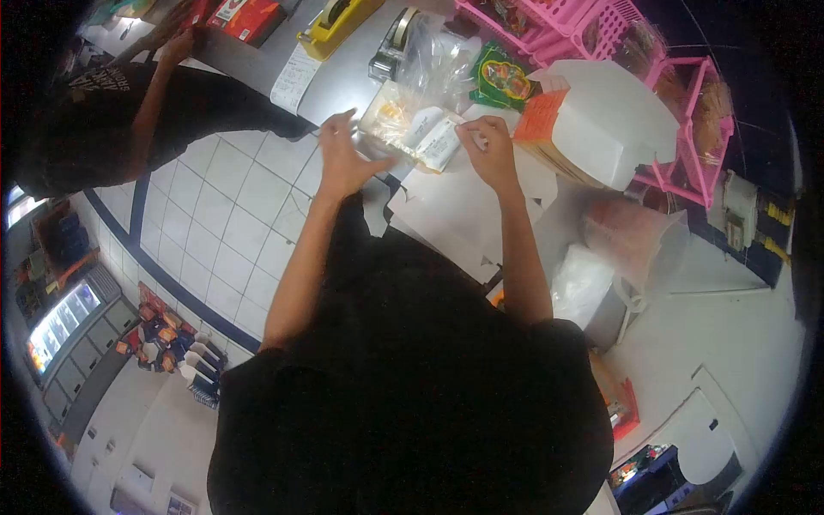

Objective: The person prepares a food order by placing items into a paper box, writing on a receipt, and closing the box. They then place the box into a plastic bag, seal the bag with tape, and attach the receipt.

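A box with clear wrapping and pale yellow contents lies on the counter in front of me. On its right part is a folded white printed paper. My left hand is at the box's left side, thumb and fingers spread wide, holding nothing. My right hand is at the paper's right edge, with thumb and forefinger pinched together at its corner. Just behind the box are clear plastic bags and a green packet with a colourful print.
A stack of white and orange folded boxes stands to the right, beside pink baskets. A yellow tape dispenser and a long receipt lie at the back left. Another person works at the left.
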Motion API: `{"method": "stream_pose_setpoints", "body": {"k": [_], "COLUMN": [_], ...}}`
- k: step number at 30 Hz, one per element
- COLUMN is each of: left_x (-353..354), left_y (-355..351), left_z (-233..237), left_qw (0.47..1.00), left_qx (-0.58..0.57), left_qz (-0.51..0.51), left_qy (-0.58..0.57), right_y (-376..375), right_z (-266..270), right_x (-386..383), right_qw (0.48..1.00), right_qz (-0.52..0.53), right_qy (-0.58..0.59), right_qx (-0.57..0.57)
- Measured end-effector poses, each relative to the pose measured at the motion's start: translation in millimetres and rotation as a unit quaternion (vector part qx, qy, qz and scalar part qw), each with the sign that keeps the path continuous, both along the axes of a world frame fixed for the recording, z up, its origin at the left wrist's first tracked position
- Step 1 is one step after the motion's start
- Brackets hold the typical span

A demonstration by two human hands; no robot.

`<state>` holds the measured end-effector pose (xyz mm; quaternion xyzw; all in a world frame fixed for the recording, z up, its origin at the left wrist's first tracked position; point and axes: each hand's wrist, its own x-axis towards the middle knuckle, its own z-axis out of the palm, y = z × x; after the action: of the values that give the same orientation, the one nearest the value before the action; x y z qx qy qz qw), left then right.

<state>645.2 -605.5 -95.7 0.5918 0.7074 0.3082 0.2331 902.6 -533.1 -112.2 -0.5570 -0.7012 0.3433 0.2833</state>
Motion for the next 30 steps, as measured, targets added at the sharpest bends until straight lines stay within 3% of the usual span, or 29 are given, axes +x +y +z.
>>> {"method": "stream_pose_setpoints", "body": {"k": [2,3,5,8,11,14,17,20,22,24,26,27,28,30], "left_x": [19,29,41,40,37,38,35,23,12,0,-12,-20,-32,-52], "left_y": [11,16,25,31,30,38,52,61,57,50,42,32,24,7], "left_z": [17,21,3,-13,-18,-20,-23,-28,-24,-20,-18,-20,-25,-22], "left_qw": [0.999,0.998,0.999,0.998,0.997,0.998,0.997,0.998,0.999,0.998,0.993,0.989,0.991,0.98], "left_qx": [0.01,0.016,-0.004,-0.029,-0.032,-0.022,-0.03,-0.033,-0.017,0.019,0.067,0.088,0.057,0.034], "left_qz": [-0.042,-0.063,-0.047,-0.032,-0.035,-0.031,-0.047,-0.038,-0.029,-0.066,-0.09,-0.095,-0.106,-0.127], "left_qy": [-0.01,-0.014,0.027,0.047,0.054,0.043,0.047,0.024,0.011,-0.016,-0.028,-0.065,-0.057,-0.153], "right_y": [3,5,9,6,1,-11,-31,-21,1,30,51,53,65,60], "right_z": [-4,1,11,14,30,17,10,24,56,34,33,22,11,4], "right_x": [5,5,5,10,21,24,26,14,-13,-27,-54,-71,-86,-106], "right_qw": [0.997,0.999,0.997,0.996,0.97,0.958,0.965,0.991,0.996,0.97,0.968,0.954,0.942,0.955], "right_qz": [0.029,0.042,0.069,0.068,0.057,-0.022,-0.082,-0.105,-0.086,-0.007,0.098,0.058,0.102,0.104], "right_qy": [-0.052,-0.019,0.046,0.049,-0.036,-0.1,-0.2,-0.071,0.009,-0.12,-0.194,-0.254,-0.319,-0.259], "right_qx": [0.039,0.026,-0.001,0.007,-0.234,-0.268,-0.149,0.04,-0.011,0.211,0.128,0.148,0.021,-0.105]}}
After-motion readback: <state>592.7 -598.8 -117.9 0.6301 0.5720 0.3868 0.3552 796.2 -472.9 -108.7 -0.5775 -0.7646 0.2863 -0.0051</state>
